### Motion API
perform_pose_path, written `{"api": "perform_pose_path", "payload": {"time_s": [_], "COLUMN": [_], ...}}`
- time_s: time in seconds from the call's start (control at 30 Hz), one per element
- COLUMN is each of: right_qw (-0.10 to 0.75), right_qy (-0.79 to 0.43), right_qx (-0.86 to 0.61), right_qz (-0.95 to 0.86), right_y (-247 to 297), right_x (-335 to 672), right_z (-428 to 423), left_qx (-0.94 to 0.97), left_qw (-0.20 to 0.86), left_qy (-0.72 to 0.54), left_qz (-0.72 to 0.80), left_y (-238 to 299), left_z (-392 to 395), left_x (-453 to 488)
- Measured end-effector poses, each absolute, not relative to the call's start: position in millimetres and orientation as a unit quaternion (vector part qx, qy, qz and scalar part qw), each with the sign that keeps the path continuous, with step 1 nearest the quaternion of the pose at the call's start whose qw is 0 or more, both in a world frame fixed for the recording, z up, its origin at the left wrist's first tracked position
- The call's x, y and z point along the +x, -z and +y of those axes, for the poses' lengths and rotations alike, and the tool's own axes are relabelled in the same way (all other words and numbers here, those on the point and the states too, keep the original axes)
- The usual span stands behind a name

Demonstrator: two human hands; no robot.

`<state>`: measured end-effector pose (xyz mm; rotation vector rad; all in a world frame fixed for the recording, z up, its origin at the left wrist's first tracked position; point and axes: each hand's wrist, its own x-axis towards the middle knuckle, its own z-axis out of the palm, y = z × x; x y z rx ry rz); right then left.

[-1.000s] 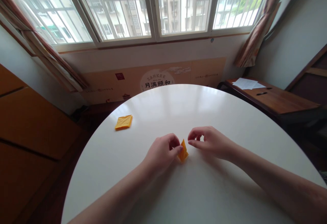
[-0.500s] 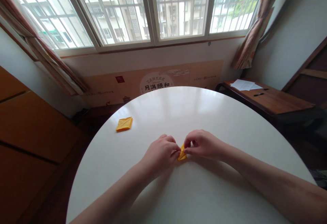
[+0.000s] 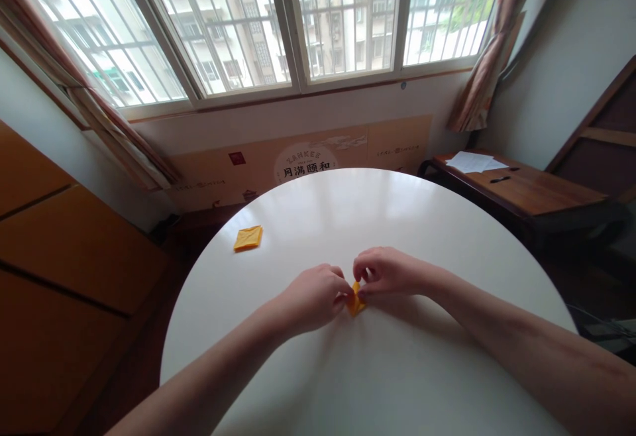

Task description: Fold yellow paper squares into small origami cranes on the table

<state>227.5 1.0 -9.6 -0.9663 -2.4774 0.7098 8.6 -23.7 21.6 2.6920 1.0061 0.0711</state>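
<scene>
A small folded piece of yellow paper (image 3: 356, 304) lies on the white round table (image 3: 308, 224) between my two hands. My left hand (image 3: 320, 293) pinches its left side, thumb and forefinger closed on it. From the right, my right hand (image 3: 382, 272) has its thumb and curled fingers closed at the paper's upper right edge. My fingertips cover part of the paper, so its exact folds are hard to make out. Farther off to the left, a flat square stack of yellow paper (image 3: 248, 238) rests on the table, apart from both hands.
A wooden side table (image 3: 551, 191) with white sheets (image 3: 474, 162) and a dark slim object (image 3: 499, 179) stands at the right. Behind the round table, a printed cardboard panel (image 3: 209, 174) leans below the barred window. An orange-brown cabinet (image 3: 74, 250) is at the left.
The view has shifted slightly. My right hand's fingers have moved a little up and left over the small yellow paper; my left hand keeps its pinch. The yellow stack lies undisturbed.
</scene>
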Motion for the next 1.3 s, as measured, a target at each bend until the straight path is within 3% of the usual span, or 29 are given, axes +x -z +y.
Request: {"api": "perform_pose_path", "payload": {"time_s": [0.23,0.47,1.3], "right_qw": [0.173,0.166,0.153], "right_qy": [-0.243,-0.250,-0.277], "right_qx": [-0.360,-0.344,-0.371], "right_qz": [-0.884,-0.890,-0.873], "right_y": [9,11,21], "right_x": [224,226,227], "right_z": [-1,6,21], "left_qx": [0.932,0.940,0.935], "left_qw": [0.067,0.116,0.181], "left_qy": [-0.043,-0.104,0.019], "left_qz": [0.352,0.305,0.304], "left_y": [-14,2,-5], "left_z": [-34,-30,-26], "left_x": [14,3,-8]}}
